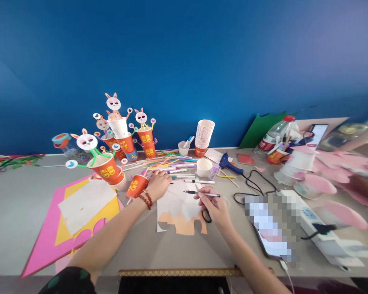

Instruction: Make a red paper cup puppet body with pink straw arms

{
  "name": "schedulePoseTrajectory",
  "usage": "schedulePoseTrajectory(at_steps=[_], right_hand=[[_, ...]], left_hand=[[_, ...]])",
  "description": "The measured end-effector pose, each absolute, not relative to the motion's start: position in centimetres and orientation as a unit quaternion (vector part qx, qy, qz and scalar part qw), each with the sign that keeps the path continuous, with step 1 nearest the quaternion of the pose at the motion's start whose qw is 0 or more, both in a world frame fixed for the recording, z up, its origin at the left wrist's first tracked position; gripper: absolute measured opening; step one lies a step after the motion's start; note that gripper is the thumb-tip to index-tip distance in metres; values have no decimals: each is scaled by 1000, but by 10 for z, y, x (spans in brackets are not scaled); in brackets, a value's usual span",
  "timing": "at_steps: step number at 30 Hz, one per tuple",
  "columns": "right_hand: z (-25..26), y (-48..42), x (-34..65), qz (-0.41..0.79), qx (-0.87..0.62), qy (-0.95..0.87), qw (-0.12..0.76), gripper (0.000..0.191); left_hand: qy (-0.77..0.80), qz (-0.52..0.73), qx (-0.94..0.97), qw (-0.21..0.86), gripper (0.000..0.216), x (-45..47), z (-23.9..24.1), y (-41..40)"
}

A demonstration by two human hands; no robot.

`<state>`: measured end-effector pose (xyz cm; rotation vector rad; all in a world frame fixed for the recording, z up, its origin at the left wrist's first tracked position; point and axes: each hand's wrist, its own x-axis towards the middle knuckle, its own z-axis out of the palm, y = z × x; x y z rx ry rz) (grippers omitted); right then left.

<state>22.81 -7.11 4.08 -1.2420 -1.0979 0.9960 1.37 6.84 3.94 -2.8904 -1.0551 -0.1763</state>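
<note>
My right hand [213, 204] is closed around a pen [202, 193] that lies nearly level, its dark tip pointing left over a white sheet [180, 204]. That sheet rests on a peach paper cut-out [184, 224]. Black scissor handles [206, 215] show just below this hand. My left hand [158, 184] rests with curled fingers on the sheet's upper left corner, a red bead bracelet [145, 199] on its wrist. An orange paper cup [136, 185] lies on its side right beside it.
Orange cups with paper rabbit heads [110, 139] stand at the back left. Coloured straws and markers [171, 163], a cup stack [204, 136], a blue glue gun [228, 163], a bottle [276, 134], pink and yellow sheets [79, 212], a phone [270, 228] and a power strip [319, 228] surround the work spot.
</note>
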Motion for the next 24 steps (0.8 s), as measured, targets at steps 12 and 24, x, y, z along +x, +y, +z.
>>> schedulePoseTrajectory(at_steps=[12, 24], right_hand=[[43, -67, 219, 442, -506, -438, 598, 29], [39, -65, 219, 480, -486, -409, 605, 32]], left_hand=[[-300, -147, -939, -87, 10, 10, 54, 48], [-246, -183, -936, -176, 9, 26, 69, 33]])
